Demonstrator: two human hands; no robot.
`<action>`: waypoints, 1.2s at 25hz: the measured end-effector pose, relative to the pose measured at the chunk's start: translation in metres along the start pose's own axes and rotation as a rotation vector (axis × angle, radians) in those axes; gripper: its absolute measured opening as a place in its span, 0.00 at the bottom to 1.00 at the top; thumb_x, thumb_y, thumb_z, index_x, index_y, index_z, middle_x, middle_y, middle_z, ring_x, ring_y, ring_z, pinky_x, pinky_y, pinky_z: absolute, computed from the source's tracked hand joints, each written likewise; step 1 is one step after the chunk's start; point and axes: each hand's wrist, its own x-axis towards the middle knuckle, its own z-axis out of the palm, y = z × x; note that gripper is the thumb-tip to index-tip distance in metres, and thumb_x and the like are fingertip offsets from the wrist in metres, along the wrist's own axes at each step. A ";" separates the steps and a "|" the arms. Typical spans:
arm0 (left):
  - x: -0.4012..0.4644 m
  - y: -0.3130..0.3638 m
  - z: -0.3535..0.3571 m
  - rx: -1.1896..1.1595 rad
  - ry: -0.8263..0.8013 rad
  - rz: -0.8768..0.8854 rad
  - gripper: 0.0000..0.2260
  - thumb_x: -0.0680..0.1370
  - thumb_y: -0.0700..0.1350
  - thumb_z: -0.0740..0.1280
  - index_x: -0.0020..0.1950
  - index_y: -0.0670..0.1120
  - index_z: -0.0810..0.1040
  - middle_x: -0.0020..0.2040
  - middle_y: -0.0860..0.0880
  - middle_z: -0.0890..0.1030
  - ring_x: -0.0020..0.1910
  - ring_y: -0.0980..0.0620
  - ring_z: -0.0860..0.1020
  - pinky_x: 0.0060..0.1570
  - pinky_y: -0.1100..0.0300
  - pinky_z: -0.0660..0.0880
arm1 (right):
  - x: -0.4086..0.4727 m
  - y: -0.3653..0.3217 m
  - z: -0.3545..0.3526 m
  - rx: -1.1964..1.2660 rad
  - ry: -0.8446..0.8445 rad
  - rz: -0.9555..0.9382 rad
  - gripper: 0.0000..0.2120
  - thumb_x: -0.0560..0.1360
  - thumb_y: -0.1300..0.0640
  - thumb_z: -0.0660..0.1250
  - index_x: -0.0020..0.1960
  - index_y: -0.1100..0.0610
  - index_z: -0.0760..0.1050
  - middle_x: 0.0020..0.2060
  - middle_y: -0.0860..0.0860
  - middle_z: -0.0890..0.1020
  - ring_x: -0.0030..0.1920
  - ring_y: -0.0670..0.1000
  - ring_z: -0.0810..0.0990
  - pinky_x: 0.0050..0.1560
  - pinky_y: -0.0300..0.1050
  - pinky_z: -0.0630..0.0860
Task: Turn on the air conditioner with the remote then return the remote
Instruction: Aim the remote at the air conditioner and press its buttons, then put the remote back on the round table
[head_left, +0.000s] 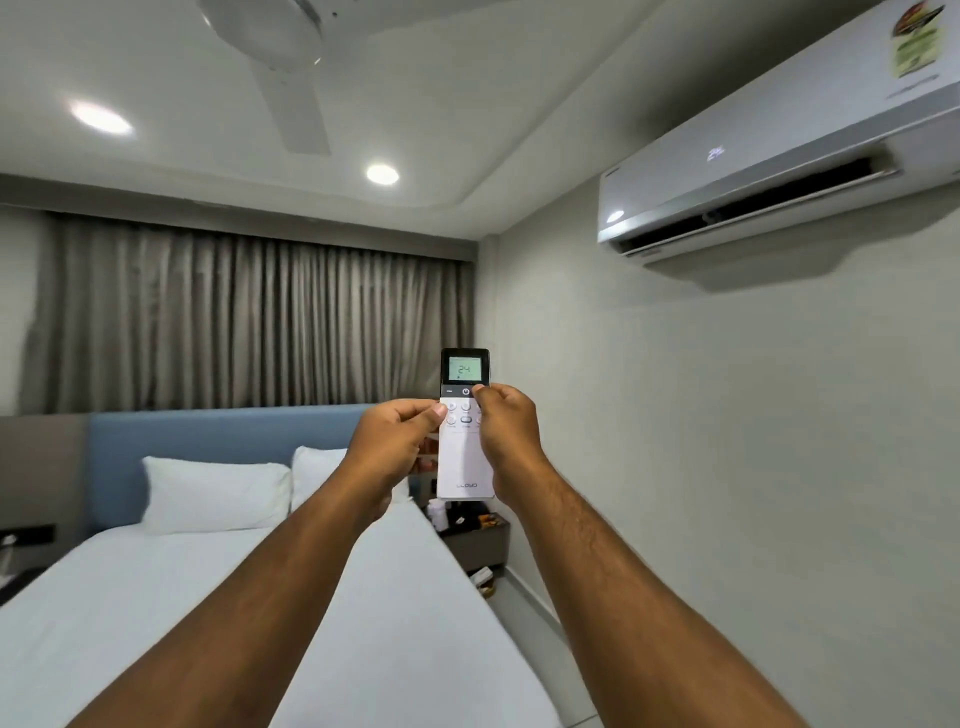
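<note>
I hold a white remote (464, 457) upright in front of me with both hands. Its small screen at the top reads 24. My left hand (396, 441) grips its left edge, thumb on the buttons. My right hand (506, 426) grips its right edge, thumb beside the power button. The white air conditioner (769, 156) hangs high on the right wall. Its flap is open and a lit display shows on its front.
A bed (208, 613) with white sheets and two pillows lies below my arms, against a blue headboard. A dark bedside table (480, 540) with small items stands between bed and right wall. Grey curtains (249, 322) cover the far wall. A ceiling fan (280, 62) is overhead.
</note>
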 end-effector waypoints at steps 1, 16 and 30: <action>-0.004 -0.006 -0.013 0.014 0.016 -0.025 0.07 0.78 0.45 0.68 0.49 0.45 0.84 0.42 0.46 0.87 0.37 0.50 0.83 0.37 0.56 0.80 | -0.003 0.009 0.011 0.013 -0.026 0.014 0.09 0.80 0.54 0.61 0.45 0.54 0.78 0.34 0.50 0.83 0.29 0.48 0.79 0.29 0.37 0.71; -0.092 -0.145 -0.132 0.150 0.339 -0.399 0.04 0.78 0.42 0.68 0.46 0.46 0.83 0.42 0.49 0.87 0.34 0.52 0.85 0.32 0.58 0.80 | -0.070 0.198 0.093 -0.162 -0.229 0.295 0.11 0.77 0.60 0.60 0.48 0.59 0.83 0.46 0.54 0.87 0.49 0.57 0.85 0.51 0.57 0.82; -0.284 -0.397 -0.157 0.150 0.436 -0.967 0.10 0.78 0.38 0.63 0.46 0.47 0.83 0.47 0.49 0.86 0.43 0.48 0.85 0.36 0.57 0.81 | -0.238 0.474 0.070 -0.461 -0.353 0.765 0.12 0.77 0.63 0.61 0.50 0.57 0.84 0.49 0.54 0.87 0.48 0.58 0.84 0.51 0.56 0.81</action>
